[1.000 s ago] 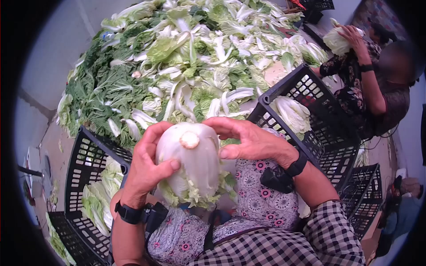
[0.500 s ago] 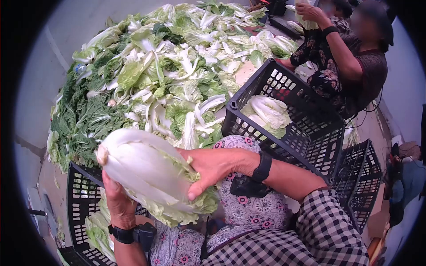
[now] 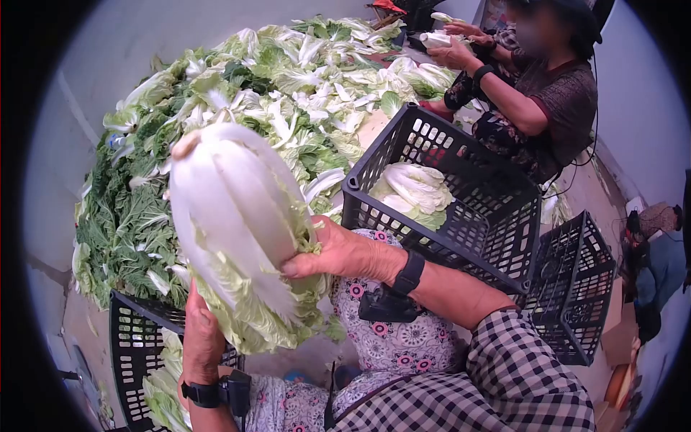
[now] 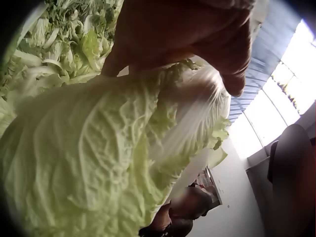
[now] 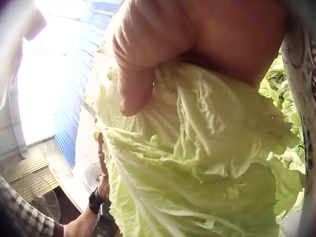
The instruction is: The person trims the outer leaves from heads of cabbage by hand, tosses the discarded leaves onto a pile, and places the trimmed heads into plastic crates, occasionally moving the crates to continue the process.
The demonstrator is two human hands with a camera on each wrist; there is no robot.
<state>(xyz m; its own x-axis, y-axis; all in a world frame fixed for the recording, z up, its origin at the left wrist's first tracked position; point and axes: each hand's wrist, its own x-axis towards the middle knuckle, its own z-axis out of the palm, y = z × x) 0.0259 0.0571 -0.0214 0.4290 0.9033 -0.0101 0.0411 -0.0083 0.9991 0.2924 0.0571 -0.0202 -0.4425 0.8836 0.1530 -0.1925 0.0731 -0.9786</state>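
A large napa cabbage (image 3: 237, 223) is held up in front of the lap, its cut white stem end tilted up to the left and its frilly pale green leaf end down. My right hand (image 3: 335, 252) grips its right side, thumb across the leaves and fingers hidden behind. From the lower left my left hand (image 3: 204, 335) holds it, with most of the fingers behind the head. In the left wrist view the left thumb bends over the leafy end (image 4: 98, 148). Loose outer leaves (image 5: 197, 173) hang below the right thumb in the right wrist view.
A heap of trimmed cabbage leaves (image 3: 288, 108) lies ahead. On the right, a black plastic crate (image 3: 497, 216) contains a cabbage (image 3: 414, 187); another crate (image 3: 576, 288) stands beyond it. A left crate (image 3: 133, 360) also has cabbage inside. Another person (image 3: 540, 93) sits at the upper right.
The cabbage has turned from stem end facing me to stem up and left, and has risen. My right hand has shifted onto its leafy right side, the left lower down. The view has swung rightward.
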